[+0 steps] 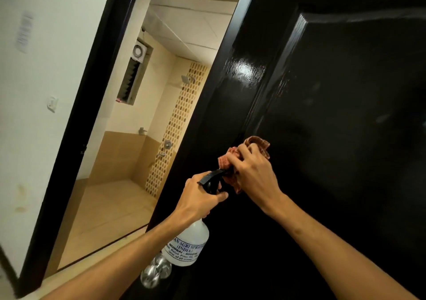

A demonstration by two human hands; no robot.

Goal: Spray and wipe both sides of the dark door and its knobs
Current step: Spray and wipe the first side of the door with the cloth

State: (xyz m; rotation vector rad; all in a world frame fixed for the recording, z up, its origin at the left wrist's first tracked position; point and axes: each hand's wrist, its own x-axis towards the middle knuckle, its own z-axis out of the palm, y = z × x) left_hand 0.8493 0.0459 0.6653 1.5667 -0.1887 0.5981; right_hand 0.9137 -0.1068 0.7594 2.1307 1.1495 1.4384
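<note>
The dark door (322,115) stands open and fills the right and middle of the view. Its near face is turned to the camera, w/ the bathroom floor (103,207) showing past its left edge.

Progress: prob. mid-way on this face, no further. The glossy strip up by the raised panel shows pale streaks that may be wet spray or just glare; the dim light makes it hard to tell. The lower part of this face gives no sign either way. The far face is hidden, so nothing can be said for it, and it likely remains to do, as do the knobs.

Hands: both forearms reach up from the near edge and meet at approx. mid-height of the door.
- The right hand (253,173) has its fingers clenched round a bunched reddish cloth (258,142), held at the door close beside the panel edge. Contact looks likely, not certain.
- The left hand (198,198) sits just left of it, nearly touching. Its fingers wrap the neck of the spray bottle (189,242) under the black trigger head, and the nozzle points toward the cloth.

The bottle body hangs down, label facing out.

The round metal knob (154,269) sits low by the door's left edge, below the bottle, w/ neither hand on it.
</note>
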